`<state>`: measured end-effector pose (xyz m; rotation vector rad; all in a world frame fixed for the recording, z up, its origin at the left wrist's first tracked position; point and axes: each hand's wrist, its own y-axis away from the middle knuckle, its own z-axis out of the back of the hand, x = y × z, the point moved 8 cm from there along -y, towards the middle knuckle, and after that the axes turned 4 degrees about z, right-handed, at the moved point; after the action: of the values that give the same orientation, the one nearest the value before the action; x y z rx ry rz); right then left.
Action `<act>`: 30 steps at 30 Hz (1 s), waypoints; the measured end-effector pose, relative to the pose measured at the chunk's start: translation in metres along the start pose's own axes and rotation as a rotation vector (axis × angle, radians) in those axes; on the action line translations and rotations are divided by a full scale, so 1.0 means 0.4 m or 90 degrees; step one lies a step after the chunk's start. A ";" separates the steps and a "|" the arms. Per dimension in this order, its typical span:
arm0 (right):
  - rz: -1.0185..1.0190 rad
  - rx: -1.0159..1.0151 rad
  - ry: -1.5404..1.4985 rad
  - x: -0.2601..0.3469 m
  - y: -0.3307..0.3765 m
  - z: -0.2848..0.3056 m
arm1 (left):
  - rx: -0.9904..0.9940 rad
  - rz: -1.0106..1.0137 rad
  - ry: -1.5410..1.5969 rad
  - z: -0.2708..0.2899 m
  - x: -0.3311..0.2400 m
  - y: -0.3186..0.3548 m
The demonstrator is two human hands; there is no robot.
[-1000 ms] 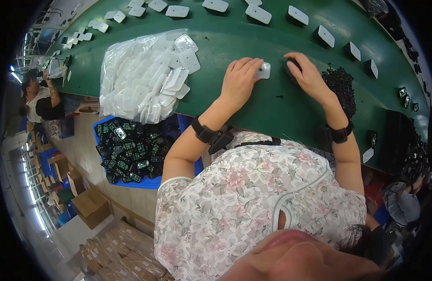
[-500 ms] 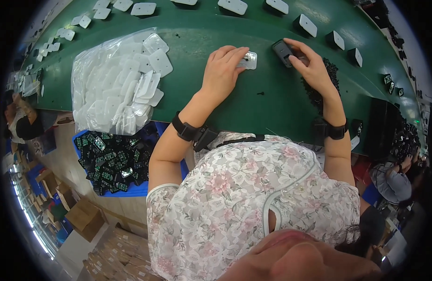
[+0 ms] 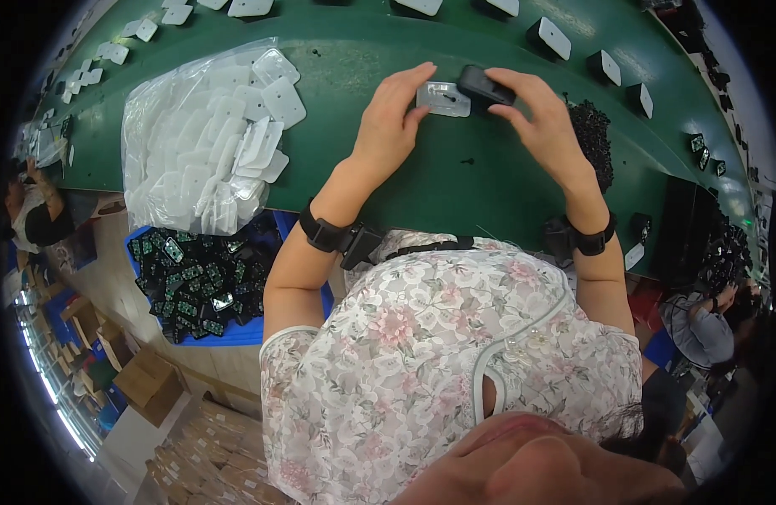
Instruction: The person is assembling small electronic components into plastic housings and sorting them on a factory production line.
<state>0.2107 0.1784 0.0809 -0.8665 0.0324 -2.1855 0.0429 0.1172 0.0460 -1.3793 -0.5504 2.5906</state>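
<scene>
A small black plastic case (image 3: 482,82) is gripped between the thumb and fingers of my right hand (image 3: 539,114). It is tilted over the right end of a small clear-and-whitish rectangular plate (image 3: 443,99), partly covering it. The plate has a dark spot near its middle. My left hand (image 3: 392,114) is at the plate's left end, fingers and thumb apart. Its thumb tip is by the plate's lower left corner, and the index fingertip sits beyond the upper edge. I cannot tell whether the case touches the plate.
A clear bag of white plates (image 3: 194,143) lies left on the green table (image 3: 362,181). Below it stands a blue bin (image 3: 236,332) of small black parts with green boards. A heap of black screws (image 3: 591,139) lies beside my right wrist. Several pale-topped black cases (image 3: 548,39) line the far side.
My right hand has brought the black case leftward to the plate and turned it. My left fingers have drawn back from over the plate, so more of it shows.
</scene>
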 end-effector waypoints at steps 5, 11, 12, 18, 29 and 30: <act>0.094 0.099 -0.022 0.053 -0.028 -0.073 | -0.016 0.024 0.011 0.024 0.013 0.020; 0.106 0.117 -0.009 0.070 -0.040 -0.103 | 0.047 -0.002 -0.032 0.015 0.008 0.038; 0.105 0.122 -0.010 0.071 -0.041 -0.109 | 0.053 -0.010 -0.043 0.015 0.011 0.040; 0.128 0.108 0.063 0.092 -0.046 -0.136 | 0.087 -0.058 -0.167 0.015 0.022 0.049; -0.144 0.142 -0.251 -0.041 -0.055 -0.112 | 0.039 -0.161 -0.318 -0.031 -0.056 0.002; -0.177 0.102 -0.371 -0.064 -0.053 -0.098 | 0.032 -0.139 -0.282 -0.028 -0.058 -0.016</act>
<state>0.1858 0.2012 0.0421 -1.4452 -0.5688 -2.0599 0.0649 0.1189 0.0605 -0.6796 -0.6448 2.7023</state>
